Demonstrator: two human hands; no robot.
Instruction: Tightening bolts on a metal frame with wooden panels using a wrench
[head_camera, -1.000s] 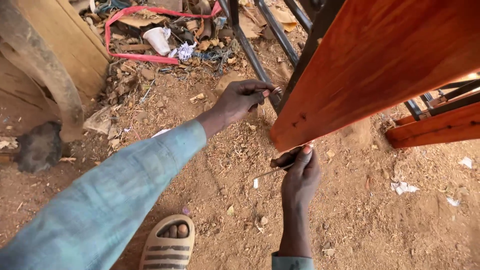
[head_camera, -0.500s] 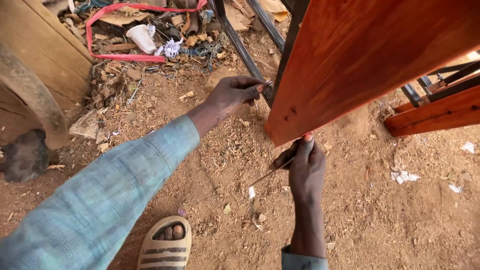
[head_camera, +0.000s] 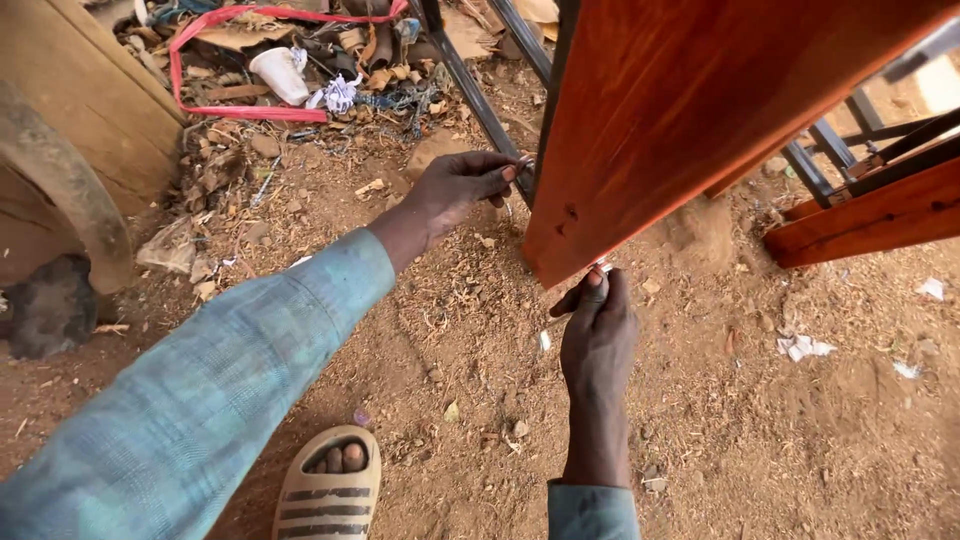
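Two hands work at the lower corner of a reddish-brown varnished wooden panel (head_camera: 700, 110), which fills the upper right of the frame. The right hand (head_camera: 597, 335), at centre, has its fingers curled shut around a small slim metal piece, apparently a fastener or tool tip, whose end shows just at the panel's bottom corner; what it is exactly cannot be told. The left hand (head_camera: 462, 185), above and to the left, pinches something small and pale between thumb and forefinger against the panel's left edge, beside a dark metal bar (head_camera: 480, 95) of the frame. The step in hand appears to be fixing or adjusting hardware at this corner. The next move seems to call for holding the panel steady on the left while the right hand keeps its piece aligned with the corner. Below, a striped sandal (head_camera: 328, 490) rests on sawdust-strewn ground (head_camera: 780, 440). Scrap, a red strap (head_camera: 240, 110) and a white cup (head_camera: 280, 72) lie at upper left.
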